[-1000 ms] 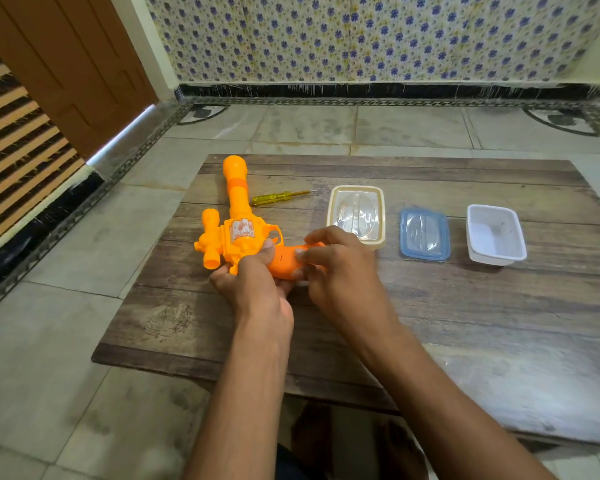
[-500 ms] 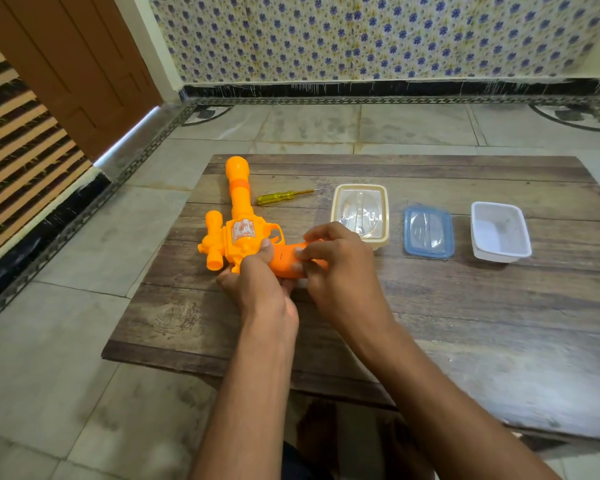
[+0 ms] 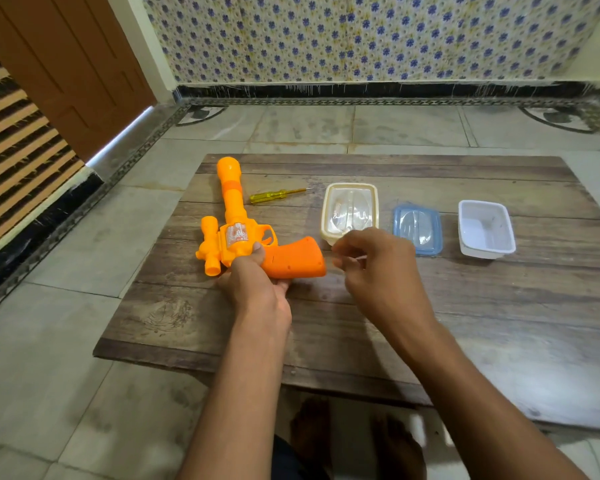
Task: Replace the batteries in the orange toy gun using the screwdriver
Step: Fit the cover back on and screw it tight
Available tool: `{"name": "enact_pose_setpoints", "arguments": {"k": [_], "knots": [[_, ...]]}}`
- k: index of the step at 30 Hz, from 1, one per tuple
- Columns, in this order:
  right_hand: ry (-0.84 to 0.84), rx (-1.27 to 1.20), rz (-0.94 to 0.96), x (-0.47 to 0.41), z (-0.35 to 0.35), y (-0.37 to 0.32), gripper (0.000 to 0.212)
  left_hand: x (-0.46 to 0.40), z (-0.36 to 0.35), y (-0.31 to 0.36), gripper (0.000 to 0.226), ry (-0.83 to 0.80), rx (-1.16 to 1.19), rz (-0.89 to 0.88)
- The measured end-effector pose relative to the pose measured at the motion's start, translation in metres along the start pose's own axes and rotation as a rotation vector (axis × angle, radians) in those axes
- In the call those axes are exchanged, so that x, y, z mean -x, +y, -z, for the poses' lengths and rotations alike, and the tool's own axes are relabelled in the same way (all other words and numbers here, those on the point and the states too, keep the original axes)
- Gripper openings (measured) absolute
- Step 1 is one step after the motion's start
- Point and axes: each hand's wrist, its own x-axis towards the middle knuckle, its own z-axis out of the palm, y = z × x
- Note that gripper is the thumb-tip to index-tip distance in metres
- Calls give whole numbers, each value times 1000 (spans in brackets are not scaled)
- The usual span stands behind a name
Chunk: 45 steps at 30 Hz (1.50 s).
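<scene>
Sitting lidded (contents perhaps unclear): cream container (image 3: 350,208)

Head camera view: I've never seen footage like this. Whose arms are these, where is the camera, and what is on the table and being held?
There is no machine: a person works bare-handed, filmed by a wide-angle camera on their head, looking down. The left hand grips the orange toy gun lying on the wooden table. The right hand hovers beside the gun's handle, fingers curled; whether it pinches something small is unclear. Behind lie a yellow screwdriver, a cream lidded box, a blue lidded box and an open white tub.
</scene>
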Motion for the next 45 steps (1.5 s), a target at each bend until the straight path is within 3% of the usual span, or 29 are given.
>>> {"name": "enact_pose_setpoints", "arguments": {"k": [5,8,10,23,31,38,45], "knots": [[-61,129,-185,-1,23,21,22,4,-1,-2,44,-5,-8,-12],[-157,168,-256,-1,22,27,12,8,-3,-2,46,16,-11,-16],[-218,192,-295,0,18,28,20,9,-3,-3,51,26,-19,-25],[-211,370,-285,4,10,8,21,8,-4,-5,55,19,-26,-23],[-89,131,-208,0,6,7,20,3,-3,-6,56,28,-31,-6],[50,56,-19,-1,-1,4,16,6,-4,-6,55,21,-30,-20],[43,6,107,-5,-15,9,14,6,-4,-6,54,30,-35,-23]]}}
